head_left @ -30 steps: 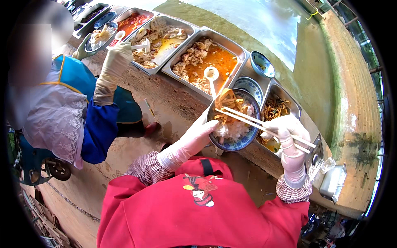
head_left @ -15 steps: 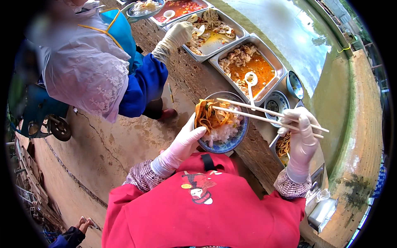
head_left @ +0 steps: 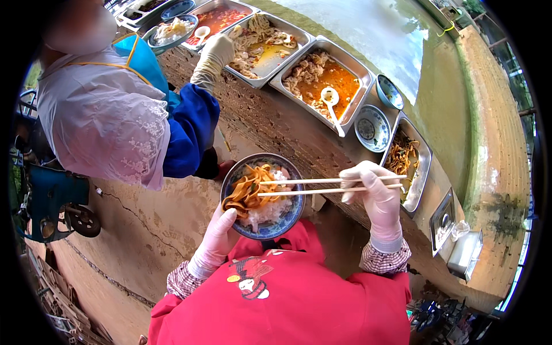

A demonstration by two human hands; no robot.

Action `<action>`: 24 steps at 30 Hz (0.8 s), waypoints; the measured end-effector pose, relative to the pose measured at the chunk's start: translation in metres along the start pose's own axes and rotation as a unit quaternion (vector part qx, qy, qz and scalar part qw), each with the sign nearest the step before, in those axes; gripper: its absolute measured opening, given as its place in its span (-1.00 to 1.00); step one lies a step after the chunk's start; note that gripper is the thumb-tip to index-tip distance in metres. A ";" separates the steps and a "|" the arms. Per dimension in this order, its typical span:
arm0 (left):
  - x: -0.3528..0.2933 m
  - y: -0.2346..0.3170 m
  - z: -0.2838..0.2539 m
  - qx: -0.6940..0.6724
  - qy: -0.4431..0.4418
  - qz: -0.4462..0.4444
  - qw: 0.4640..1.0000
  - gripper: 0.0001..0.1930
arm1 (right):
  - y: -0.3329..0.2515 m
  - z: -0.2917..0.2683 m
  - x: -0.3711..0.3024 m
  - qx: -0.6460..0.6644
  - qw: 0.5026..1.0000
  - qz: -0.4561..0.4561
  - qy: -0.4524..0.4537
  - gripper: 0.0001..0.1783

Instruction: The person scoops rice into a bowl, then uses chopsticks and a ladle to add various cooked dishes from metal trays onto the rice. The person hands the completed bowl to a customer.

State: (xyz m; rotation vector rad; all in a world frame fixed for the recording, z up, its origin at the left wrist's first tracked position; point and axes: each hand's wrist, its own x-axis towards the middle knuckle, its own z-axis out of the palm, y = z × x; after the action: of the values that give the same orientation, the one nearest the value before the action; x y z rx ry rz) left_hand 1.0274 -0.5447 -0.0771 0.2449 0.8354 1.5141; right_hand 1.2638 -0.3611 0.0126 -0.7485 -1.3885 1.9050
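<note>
My gloved left hand is closed on the near left rim of a blue-patterned bowl, held in front of my red apron. White rice fills the bowl, with brown-orange strips of food piled on its left side. In my gloved right hand is a pair of long pale chopsticks. Their tips reach over the bowl to the strips. Close beyond that hand is a metal tray of similar strips.
A wooden counter runs diagonally, bearing metal trays of food, a white ladle and two patterned bowls. A co-worker in blue sleeves stands at the left, a gloved hand over a tray. A metal lid lies at right.
The bowl and both hands have shifted left and slightly down in the picture. The chopsticks have turned nearly level. The tray of strips shows more fully now.
</note>
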 end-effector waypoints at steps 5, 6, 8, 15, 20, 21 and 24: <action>0.005 0.004 -0.002 -0.007 0.053 0.019 0.998 -0.26 | 0.011 -0.030 -0.008 0.055 0.994 -0.091 0.007 -0.67; 0.006 0.006 -0.003 -0.006 0.050 -0.008 0.999 -0.27 | 0.020 -0.035 -0.005 0.051 0.993 -0.107 -0.018 -0.68; 0.008 0.012 -0.004 -0.007 0.044 -0.058 0.997 -0.28 | 0.027 -0.038 0.002 0.089 0.993 -0.077 -0.002 -0.69; 0.047 0.008 0.033 -0.014 0.081 -0.038 0.996 -0.37 | 0.012 -0.071 0.073 0.094 0.976 -0.149 0.128 -0.67; 0.074 0.003 0.019 -0.075 0.050 -0.068 0.994 -0.30 | 0.032 -0.135 0.185 -0.117 0.947 -0.182 0.239 -0.71; 0.079 0.001 0.017 -0.078 0.047 -0.073 0.993 -0.30 | 0.037 -0.146 0.204 -0.093 0.955 -0.161 0.232 -0.73; 0.089 0.002 0.022 -0.070 0.038 -0.060 0.995 -0.33 | 0.053 -0.160 0.254 -0.076 0.962 -0.154 0.213 -0.75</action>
State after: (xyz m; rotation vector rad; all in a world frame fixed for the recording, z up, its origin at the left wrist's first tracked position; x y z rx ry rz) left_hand 1.0257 -0.4542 -0.0896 0.0320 0.7863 1.4693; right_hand 1.2184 -0.0812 -0.0997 -0.8954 -1.2951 1.3162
